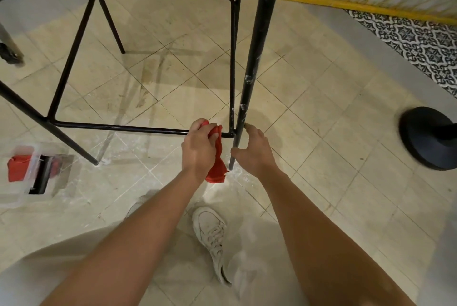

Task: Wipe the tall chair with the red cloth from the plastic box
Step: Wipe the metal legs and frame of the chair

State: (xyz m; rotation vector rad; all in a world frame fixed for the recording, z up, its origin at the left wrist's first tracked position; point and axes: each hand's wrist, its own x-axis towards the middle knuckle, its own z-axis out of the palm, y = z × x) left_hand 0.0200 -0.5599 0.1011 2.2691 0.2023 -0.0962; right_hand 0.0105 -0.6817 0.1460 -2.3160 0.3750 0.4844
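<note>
The left grip [199, 147] pinches the red cloth [218, 158] against the near footrest bar of the tall chair [254, 46], just left of its near right leg. The cloth's tail hangs below the bar. The right grip [254, 150] curls round that leg low down, thumb on its left side. On the floor [321, 132] at the left stands the plastic box [14, 200], open, with a spare rag [18, 168] inside.

hand [199, 148]: two; red cloth [217, 157]: two; plastic box [13, 198]: one; tall chair [251, 68]: one; shoe [210, 231]: one
</note>
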